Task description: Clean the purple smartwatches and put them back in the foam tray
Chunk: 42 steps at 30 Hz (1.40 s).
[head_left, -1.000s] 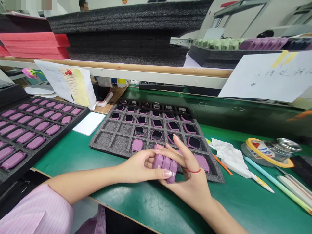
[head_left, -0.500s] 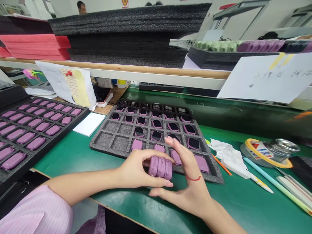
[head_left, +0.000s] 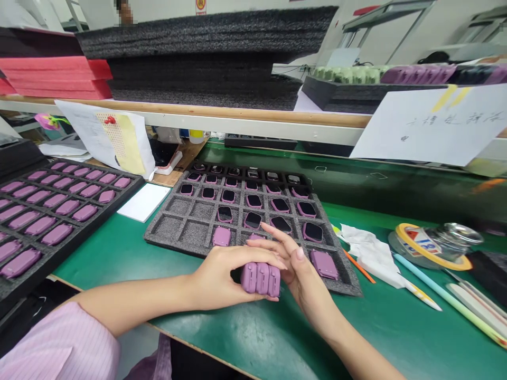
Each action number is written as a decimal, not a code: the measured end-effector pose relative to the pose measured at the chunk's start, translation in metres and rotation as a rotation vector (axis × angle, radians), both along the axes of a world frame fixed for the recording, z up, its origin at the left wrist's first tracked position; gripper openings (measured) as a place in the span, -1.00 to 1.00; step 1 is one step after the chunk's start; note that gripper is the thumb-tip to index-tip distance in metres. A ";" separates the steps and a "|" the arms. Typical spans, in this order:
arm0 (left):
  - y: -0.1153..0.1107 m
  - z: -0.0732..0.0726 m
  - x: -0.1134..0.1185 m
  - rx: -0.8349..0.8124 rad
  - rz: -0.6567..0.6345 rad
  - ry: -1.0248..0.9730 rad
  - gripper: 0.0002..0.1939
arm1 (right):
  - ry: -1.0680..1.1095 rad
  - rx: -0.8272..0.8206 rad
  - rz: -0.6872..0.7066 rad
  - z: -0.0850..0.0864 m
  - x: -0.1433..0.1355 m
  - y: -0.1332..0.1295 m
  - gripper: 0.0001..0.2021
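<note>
A row of three purple watch cases (head_left: 261, 279) sits pressed together in my left hand (head_left: 217, 277), its fingers over the top and thumb below. My right hand (head_left: 304, 277) is just to the right of them, fingers stretched out and apart, holding nothing that I can see. Whether its fingertips touch the cases or my left fingers, I cannot tell. Behind both hands lies a grey foam tray (head_left: 166, 228) with purple watches, several with dark screens up. Plain purple cases (head_left: 324, 264) lie in its front row, partly hidden by my hands.
Another foam tray (head_left: 85, 232) of purple cases lies at the left, beside a white card (head_left: 144, 202). To the right are a tissue (head_left: 362, 248), an orange stick (head_left: 358, 266), a glass bottle (head_left: 435, 245) and pens. A shelf edge (head_left: 237, 122) with foam stacks runs across the back.
My right hand has turned, its thumb swinging from below the cases up to their right side. The cases have tilted slightly in my left hand, whose thumb has shifted underneath.
</note>
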<state>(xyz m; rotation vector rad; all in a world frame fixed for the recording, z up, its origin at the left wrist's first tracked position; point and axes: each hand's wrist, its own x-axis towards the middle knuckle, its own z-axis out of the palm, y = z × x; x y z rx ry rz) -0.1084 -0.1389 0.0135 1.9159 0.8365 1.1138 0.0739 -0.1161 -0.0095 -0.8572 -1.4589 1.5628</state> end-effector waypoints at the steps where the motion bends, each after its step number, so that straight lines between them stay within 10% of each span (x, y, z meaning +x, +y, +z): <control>1: 0.000 0.000 0.000 0.005 -0.009 -0.009 -0.62 | 0.002 -0.019 0.020 0.000 0.000 -0.001 -0.32; 14: 0.000 -0.004 0.000 -0.021 -0.055 -0.002 -0.75 | -0.085 0.086 -0.024 0.009 -0.007 -0.015 0.01; 20: -0.002 -0.007 -0.003 -0.080 -0.064 0.069 0.02 | -0.159 0.181 -0.149 0.014 -0.008 -0.017 0.02; 29: -0.006 -0.004 0.005 -0.106 -0.056 0.006 -0.56 | -0.241 0.322 -0.260 0.009 -0.012 -0.023 -0.05; 42: -0.007 0.004 0.003 -0.627 0.033 -0.440 -0.16 | -0.265 0.600 -0.316 0.001 -0.008 -0.023 -0.03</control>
